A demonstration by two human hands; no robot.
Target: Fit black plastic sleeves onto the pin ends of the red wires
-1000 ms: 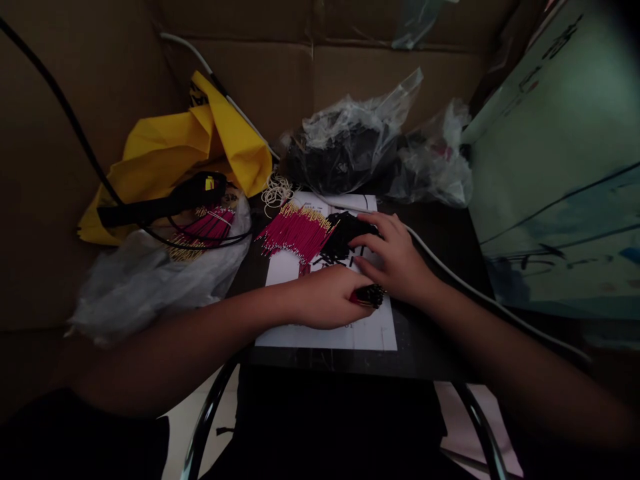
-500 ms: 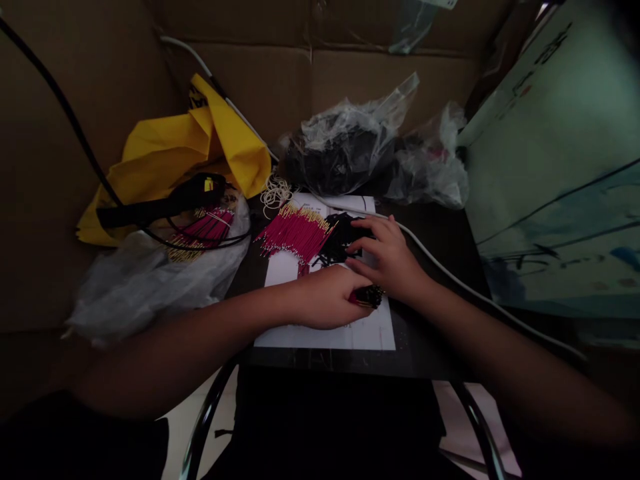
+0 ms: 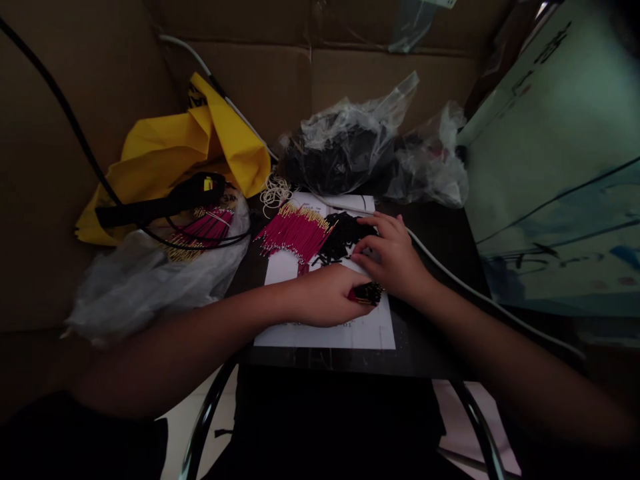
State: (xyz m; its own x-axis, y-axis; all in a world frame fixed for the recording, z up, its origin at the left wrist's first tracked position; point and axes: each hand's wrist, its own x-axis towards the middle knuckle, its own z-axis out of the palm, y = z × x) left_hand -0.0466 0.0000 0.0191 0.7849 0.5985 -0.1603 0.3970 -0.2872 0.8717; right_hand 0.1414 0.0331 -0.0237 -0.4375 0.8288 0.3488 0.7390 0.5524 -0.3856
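Observation:
My left hand (image 3: 325, 297) is closed around a bundle of thin red wires (image 3: 367, 293), its black ends and some yellowish tips poking out to the right past the thumb. Close above it, my right hand (image 3: 393, 257) has thumb and index fingertips nearly together in a pinch, the other fingers bent and apart. Whatever sits between those tips is too small and dark to make out. They are at the right edge of a heap of short black tube pieces (image 3: 343, 237). Left of the heap, red wires with yellowish tips (image 3: 297, 230) lie side by side on a printed paper sheet (image 3: 280, 337).
Clear bags with dark contents (image 3: 345, 147) stand at the back. At left are a yellow bag (image 3: 165, 143), a tied red wire bundle (image 3: 207, 227) on plastic, and a black-handled corded tool (image 3: 165, 203). A white cable (image 3: 465, 290) crosses the dark table (image 3: 430, 347).
My right hand has shifted slightly right, and its fingers have drawn in closer together. The left hand and its wire bundle have stayed almost still.

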